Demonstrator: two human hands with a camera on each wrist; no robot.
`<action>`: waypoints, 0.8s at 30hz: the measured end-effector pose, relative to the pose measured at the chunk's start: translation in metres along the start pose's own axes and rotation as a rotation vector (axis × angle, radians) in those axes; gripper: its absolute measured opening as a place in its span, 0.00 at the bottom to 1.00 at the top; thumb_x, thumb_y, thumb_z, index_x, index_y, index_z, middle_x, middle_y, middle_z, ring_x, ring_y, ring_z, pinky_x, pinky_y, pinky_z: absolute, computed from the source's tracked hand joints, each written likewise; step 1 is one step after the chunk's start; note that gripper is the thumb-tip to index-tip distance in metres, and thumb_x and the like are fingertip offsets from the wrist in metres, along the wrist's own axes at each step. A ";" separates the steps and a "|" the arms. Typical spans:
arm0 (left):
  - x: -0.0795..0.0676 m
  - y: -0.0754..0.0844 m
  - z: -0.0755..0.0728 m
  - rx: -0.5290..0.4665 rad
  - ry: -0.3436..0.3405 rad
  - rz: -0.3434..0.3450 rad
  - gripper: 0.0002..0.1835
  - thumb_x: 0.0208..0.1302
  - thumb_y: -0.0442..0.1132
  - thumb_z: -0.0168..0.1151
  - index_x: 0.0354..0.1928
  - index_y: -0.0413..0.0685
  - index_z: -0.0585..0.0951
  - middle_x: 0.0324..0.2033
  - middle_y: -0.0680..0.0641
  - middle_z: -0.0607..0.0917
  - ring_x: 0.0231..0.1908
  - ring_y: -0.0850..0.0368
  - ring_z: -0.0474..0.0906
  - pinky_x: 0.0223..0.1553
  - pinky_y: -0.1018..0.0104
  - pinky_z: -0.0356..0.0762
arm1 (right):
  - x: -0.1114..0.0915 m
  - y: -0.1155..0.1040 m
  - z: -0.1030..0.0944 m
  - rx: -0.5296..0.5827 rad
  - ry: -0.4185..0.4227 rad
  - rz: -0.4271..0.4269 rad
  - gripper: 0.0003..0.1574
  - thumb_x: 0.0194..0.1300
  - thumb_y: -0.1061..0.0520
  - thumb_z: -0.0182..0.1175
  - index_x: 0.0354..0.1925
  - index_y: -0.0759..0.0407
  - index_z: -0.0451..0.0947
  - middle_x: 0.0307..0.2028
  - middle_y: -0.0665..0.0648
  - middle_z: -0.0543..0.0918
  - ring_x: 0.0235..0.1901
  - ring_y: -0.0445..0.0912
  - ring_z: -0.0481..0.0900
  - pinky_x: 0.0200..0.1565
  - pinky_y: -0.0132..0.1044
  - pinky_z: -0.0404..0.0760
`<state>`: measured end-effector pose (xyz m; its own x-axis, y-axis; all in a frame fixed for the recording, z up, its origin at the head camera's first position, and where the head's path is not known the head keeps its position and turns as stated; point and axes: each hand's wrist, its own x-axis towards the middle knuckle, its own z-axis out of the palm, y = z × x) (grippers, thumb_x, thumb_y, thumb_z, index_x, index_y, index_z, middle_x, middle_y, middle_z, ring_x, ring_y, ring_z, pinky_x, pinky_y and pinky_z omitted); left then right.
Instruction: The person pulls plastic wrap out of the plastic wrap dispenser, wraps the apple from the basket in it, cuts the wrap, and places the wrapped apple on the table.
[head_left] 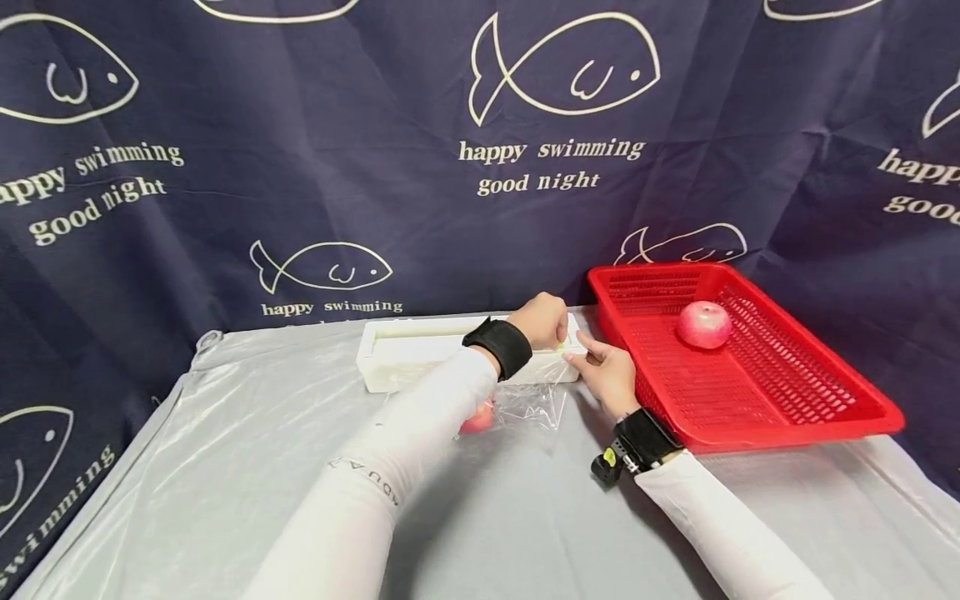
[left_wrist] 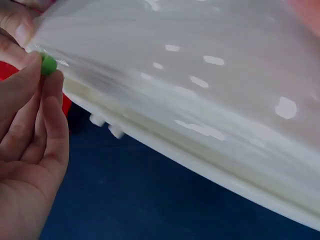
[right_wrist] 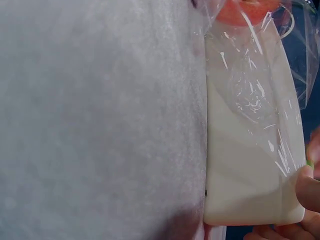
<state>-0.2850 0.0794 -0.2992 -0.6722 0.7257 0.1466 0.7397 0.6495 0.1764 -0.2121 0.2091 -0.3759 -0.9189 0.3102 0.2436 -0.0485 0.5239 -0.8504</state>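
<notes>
A long white cling film dispenser [head_left: 397, 375] lies at the back of the table, with clear cling film [right_wrist: 250, 95] drawn out over its front side. My left hand [head_left: 542, 321] reaches across to its right end and pinches a small green slider [left_wrist: 48, 65] between thumb and fingers. At that same end my right hand [head_left: 609, 379] grips the dispenser's corner, thumb on the film edge and fingers round the end. A red apple [head_left: 477, 417], partly hidden by the left sleeve, sits in front of the dispenser, close to the loose film.
To the right stands a red plastic basket [head_left: 765, 437] with one apple [head_left: 705, 325] in it, close beside the right hand. Grey cloth [head_left: 525, 517] covers the table. A dark blue curtain [head_left: 420, 167] with fish prints hangs right behind.
</notes>
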 end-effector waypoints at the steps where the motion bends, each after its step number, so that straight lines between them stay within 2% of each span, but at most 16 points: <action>1: -0.003 -0.002 -0.002 0.004 -0.004 -0.005 0.08 0.44 0.26 0.71 0.27 0.45 0.88 0.29 0.50 0.90 0.36 0.56 0.84 0.40 0.72 0.80 | 0.000 0.000 -0.001 -0.005 0.007 -0.007 0.29 0.57 0.59 0.68 0.58 0.60 0.76 0.49 0.66 0.82 0.39 0.41 0.83 0.32 0.11 0.68; 4: -0.014 -0.011 -0.008 0.022 -0.004 -0.001 0.07 0.43 0.27 0.72 0.26 0.45 0.89 0.29 0.50 0.90 0.36 0.56 0.85 0.41 0.72 0.81 | 0.000 0.000 -0.002 -0.024 0.028 -0.012 0.29 0.56 0.59 0.68 0.57 0.60 0.77 0.48 0.66 0.83 0.40 0.45 0.84 0.31 0.11 0.67; 10: -0.045 -0.041 -0.017 0.039 -0.013 0.029 0.07 0.41 0.27 0.73 0.26 0.46 0.89 0.29 0.49 0.90 0.37 0.54 0.85 0.43 0.70 0.81 | 0.000 0.002 0.000 -0.061 0.003 -0.011 0.28 0.58 0.58 0.67 0.58 0.59 0.76 0.51 0.66 0.82 0.47 0.53 0.83 0.31 0.10 0.66; 14: -0.068 -0.063 -0.023 0.014 0.026 0.044 0.07 0.40 0.26 0.72 0.23 0.45 0.88 0.27 0.48 0.89 0.33 0.55 0.85 0.39 0.71 0.81 | 0.000 0.001 -0.001 -0.050 0.015 -0.025 0.28 0.58 0.59 0.67 0.58 0.60 0.76 0.51 0.66 0.81 0.49 0.56 0.83 0.31 0.09 0.65; 19: -0.104 -0.087 -0.031 0.018 0.062 0.056 0.06 0.42 0.26 0.71 0.22 0.44 0.86 0.25 0.48 0.88 0.29 0.55 0.84 0.37 0.69 0.82 | -0.001 0.000 -0.002 -0.059 -0.003 -0.009 0.28 0.59 0.58 0.66 0.58 0.59 0.76 0.52 0.66 0.81 0.50 0.57 0.83 0.31 0.09 0.65; 24: -0.144 -0.109 -0.040 0.014 0.079 -0.001 0.06 0.43 0.25 0.71 0.24 0.42 0.86 0.25 0.47 0.88 0.29 0.54 0.85 0.37 0.66 0.83 | -0.001 0.002 -0.002 -0.062 -0.009 -0.009 0.27 0.59 0.58 0.66 0.58 0.59 0.76 0.52 0.65 0.80 0.51 0.56 0.83 0.32 0.10 0.65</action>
<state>-0.2700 -0.1047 -0.3008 -0.6731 0.7051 0.2229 0.7389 0.6537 0.1632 -0.2108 0.2114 -0.3767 -0.9222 0.2980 0.2463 -0.0327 0.5747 -0.8177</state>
